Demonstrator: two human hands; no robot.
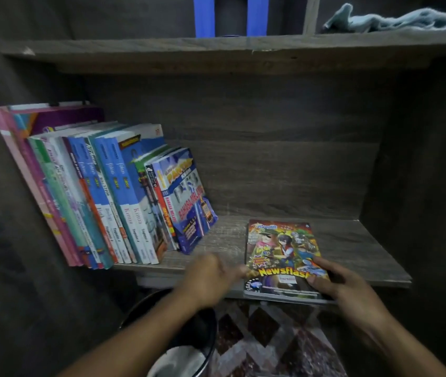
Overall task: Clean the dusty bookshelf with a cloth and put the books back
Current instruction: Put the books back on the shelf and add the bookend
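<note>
A colourful "Newsflash" comic book (pixel 281 251) lies flat on the dark wooden shelf (pixel 352 240), on top of a thin stack at the shelf's front edge. My right hand (pixel 339 281) grips its lower right corner, thumb on the cover. My left hand (pixel 211 276), blurred, is at the book's lower left edge with fingers touching its side. A row of several books (pixel 102 197) leans leftward at the shelf's left end. A light blue cloth (pixel 390 20) lies crumpled on the upper shelf at the top right.
The shelf's upper board (pixel 216 53) hangs above the opening, with side walls left and right. Two blue upright items (pixel 204 14) stand on the upper shelf. A black bin (pixel 189 336) sits below on a patterned carpet (pixel 271 344).
</note>
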